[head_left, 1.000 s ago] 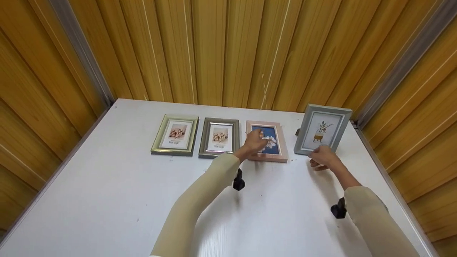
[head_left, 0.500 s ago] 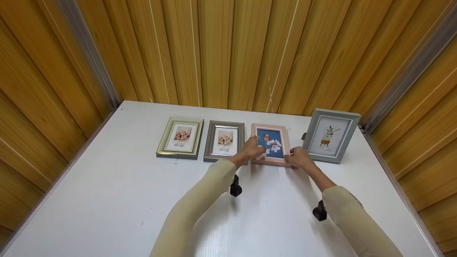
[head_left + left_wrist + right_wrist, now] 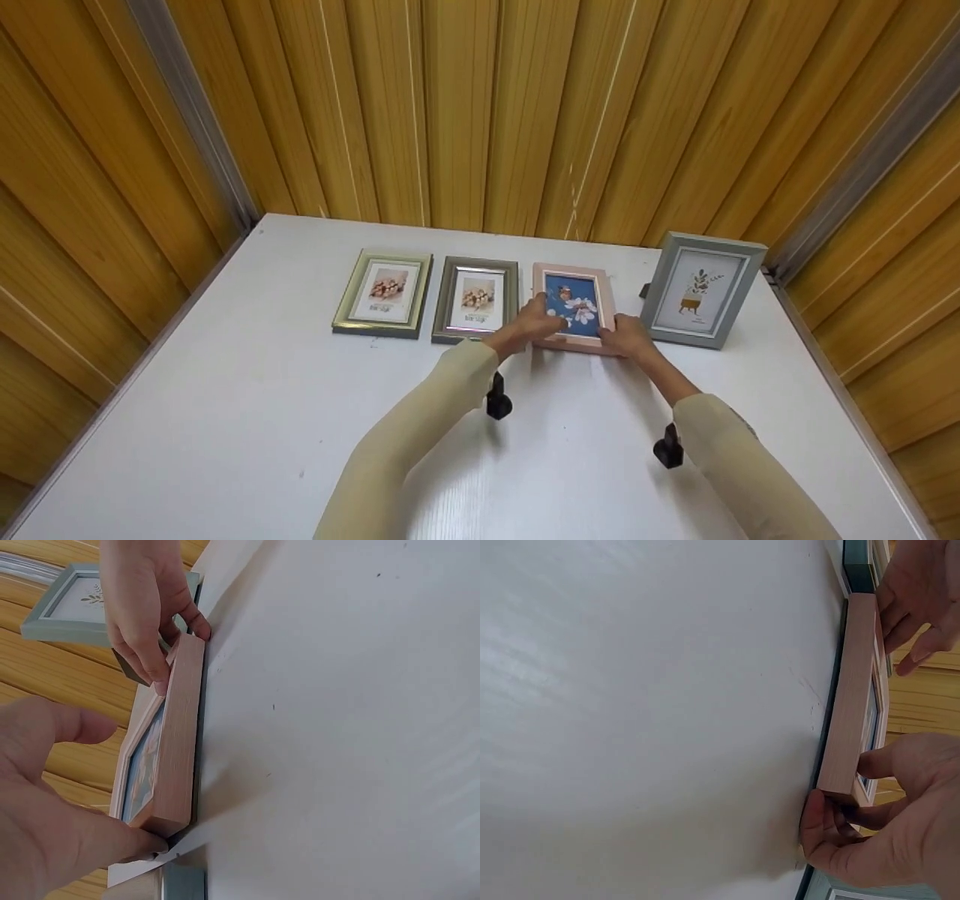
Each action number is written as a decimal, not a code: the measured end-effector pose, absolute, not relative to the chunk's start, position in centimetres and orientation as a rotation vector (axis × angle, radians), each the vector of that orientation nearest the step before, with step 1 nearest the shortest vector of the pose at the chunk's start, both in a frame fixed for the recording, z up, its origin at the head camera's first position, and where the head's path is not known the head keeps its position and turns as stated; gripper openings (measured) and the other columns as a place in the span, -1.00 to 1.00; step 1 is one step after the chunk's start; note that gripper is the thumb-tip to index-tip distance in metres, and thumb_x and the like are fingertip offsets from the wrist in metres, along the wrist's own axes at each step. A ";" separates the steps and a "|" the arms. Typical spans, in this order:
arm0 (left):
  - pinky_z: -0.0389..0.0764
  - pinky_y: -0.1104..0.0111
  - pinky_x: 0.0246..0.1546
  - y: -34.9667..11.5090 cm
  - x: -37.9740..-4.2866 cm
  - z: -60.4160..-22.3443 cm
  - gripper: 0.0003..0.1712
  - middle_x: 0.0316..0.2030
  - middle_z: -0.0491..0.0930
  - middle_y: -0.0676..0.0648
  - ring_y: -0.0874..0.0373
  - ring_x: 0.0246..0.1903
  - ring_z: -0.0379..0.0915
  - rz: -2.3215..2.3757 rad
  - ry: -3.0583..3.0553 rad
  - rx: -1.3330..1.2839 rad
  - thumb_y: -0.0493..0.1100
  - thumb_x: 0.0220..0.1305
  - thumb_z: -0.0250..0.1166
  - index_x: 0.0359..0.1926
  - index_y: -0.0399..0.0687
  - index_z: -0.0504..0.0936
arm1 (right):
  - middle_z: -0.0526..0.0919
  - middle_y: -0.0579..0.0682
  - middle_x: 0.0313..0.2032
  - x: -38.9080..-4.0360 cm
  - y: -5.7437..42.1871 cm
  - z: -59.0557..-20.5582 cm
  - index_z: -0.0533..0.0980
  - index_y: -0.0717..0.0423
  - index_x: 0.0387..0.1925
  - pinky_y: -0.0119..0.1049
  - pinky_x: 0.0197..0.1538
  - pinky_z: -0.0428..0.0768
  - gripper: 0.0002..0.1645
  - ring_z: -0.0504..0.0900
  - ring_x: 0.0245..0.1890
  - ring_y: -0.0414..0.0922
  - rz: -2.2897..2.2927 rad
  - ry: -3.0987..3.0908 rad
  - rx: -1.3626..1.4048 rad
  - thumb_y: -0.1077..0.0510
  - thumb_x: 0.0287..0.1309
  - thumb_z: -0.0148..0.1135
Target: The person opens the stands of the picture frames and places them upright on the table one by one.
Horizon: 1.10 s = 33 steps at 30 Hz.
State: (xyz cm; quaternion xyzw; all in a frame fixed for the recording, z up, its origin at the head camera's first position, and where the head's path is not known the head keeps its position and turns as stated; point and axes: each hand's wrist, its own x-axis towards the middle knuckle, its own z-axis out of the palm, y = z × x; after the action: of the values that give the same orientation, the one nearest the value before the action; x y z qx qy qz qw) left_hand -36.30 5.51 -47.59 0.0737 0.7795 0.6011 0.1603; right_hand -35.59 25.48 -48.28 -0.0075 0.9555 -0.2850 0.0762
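Note:
A pink picture frame (image 3: 576,270) with a blue flower picture lies face up near the table's back edge. At its left side is my left hand (image 3: 531,324); in the left wrist view this hand's fingers touch the frame's edge while the thumb (image 3: 86,726) stays spread and lifted. My right hand (image 3: 628,337) pinches the near right corner. Seen from the right wrist, the thumb (image 3: 876,763) presses the front moulding and the curled fingers (image 3: 821,821) sit at the end and underside.
To the right, a grey-green picture frame (image 3: 697,296) stands upright with a plant print. Left of the pink one lie a dark silver picture frame (image 3: 476,300) and a gold-green picture frame (image 3: 384,289). A yellow wood-look panel wall (image 3: 465,112) rises behind the white table (image 3: 225,390).
My right hand has moved left from the upright grey-green frame to the pink frame's right corner and pinches it. My left hand has shifted down to the pink frame's left side.

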 end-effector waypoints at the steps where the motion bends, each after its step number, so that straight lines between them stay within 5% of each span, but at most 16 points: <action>1: 0.35 0.09 0.46 5.6 -36.3 -47.5 -0.15 0.32 0.43 -0.34 -0.08 0.26 0.39 1.724 2.226 0.201 -0.33 0.14 0.31 0.45 -0.37 0.20 | 0.58 0.53 0.01 -35.6 25.5 -48.2 0.39 0.68 0.12 0.14 0.16 0.56 -0.44 0.53 -0.13 0.18 -0.859 2.846 -0.013 0.18 0.38 0.02; 4: 0.28 0.09 0.50 5.8 -36.3 -47.3 -0.09 0.40 0.35 -0.36 -0.13 0.38 0.32 1.743 2.237 0.173 -0.33 0.14 0.31 0.49 -0.35 0.15 | 0.56 0.53 0.08 -35.6 25.6 -47.7 0.35 0.68 0.19 0.14 0.24 0.53 -0.41 0.53 -0.07 0.18 -0.882 2.812 -0.004 0.18 0.39 0.01; 7: 0.31 0.10 0.49 5.9 -36.3 -47.1 -0.09 0.43 0.30 -0.39 -0.18 0.43 0.26 1.752 2.265 0.170 -0.35 0.14 0.28 0.51 -0.36 0.13 | 0.63 0.42 -0.09 -35.6 25.6 -47.4 0.41 0.66 0.14 -0.09 0.01 0.64 -0.46 0.56 -0.19 0.07 -0.931 2.803 0.013 0.19 0.39 0.04; 11: 0.37 0.12 0.45 6.1 -36.2 -47.1 -0.11 0.41 0.33 -0.40 -0.19 0.41 0.28 1.747 2.297 0.183 -0.36 0.13 0.26 0.48 -0.37 0.17 | 0.59 0.15 -0.35 -35.3 25.8 -47.3 0.47 0.64 0.04 -0.39 -0.35 0.50 -0.54 0.51 -0.36 -0.10 -1.020 2.773 0.044 0.21 0.39 0.08; 17: 0.44 0.10 0.38 6.4 -35.6 -47.0 -0.12 0.39 0.37 -0.38 -0.15 0.33 0.35 1.738 2.304 0.133 -0.32 0.12 0.30 0.48 -0.31 0.21 | 0.52 0.02 -0.41 -34.8 26.3 -47.7 0.48 0.61 0.03 -0.45 -0.41 0.45 -0.58 0.46 -0.38 -0.17 -1.109 2.703 0.097 0.24 0.41 0.08; 24: 0.53 0.16 0.25 6.6 -35.6 -46.4 -0.24 0.33 0.46 -0.33 -0.01 0.14 0.44 1.822 2.313 0.025 -0.34 0.17 0.25 0.43 -0.26 0.33 | 0.58 0.31 -0.01 -34.6 26.2 -47.0 0.32 0.63 0.29 -0.31 -0.06 0.57 -0.42 0.52 -0.09 -0.02 -1.136 2.668 0.163 0.21 0.47 0.04; 30: 0.55 0.42 -0.37 6.7 -35.4 -45.6 -0.49 0.11 0.59 -0.26 0.15 -0.28 0.45 1.986 2.354 -0.158 -0.40 0.26 0.10 0.25 -0.27 0.54 | 0.52 0.34 0.07 -34.4 26.0 -46.2 0.29 0.63 0.32 -0.25 0.03 0.55 -0.38 0.48 -0.01 0.02 -1.203 2.641 0.163 0.20 0.45 0.08; 33: 0.53 0.45 -0.37 6.5 -35.3 -45.2 -0.57 0.06 0.58 -0.22 0.15 -0.26 0.49 2.052 2.338 -0.248 -0.38 0.32 0.08 0.20 -0.26 0.55 | 0.46 0.38 0.18 -34.3 25.9 -45.8 0.21 0.61 0.37 -0.20 0.15 0.54 -0.32 0.46 0.06 0.04 -1.249 2.604 0.186 0.19 0.45 0.10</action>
State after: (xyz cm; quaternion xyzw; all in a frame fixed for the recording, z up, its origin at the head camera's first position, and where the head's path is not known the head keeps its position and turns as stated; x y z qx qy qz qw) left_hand -35.34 6.53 -45.19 -0.0796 0.7491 0.6575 0.0106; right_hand -34.30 25.88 -45.76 0.0637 0.8928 -0.4284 0.1236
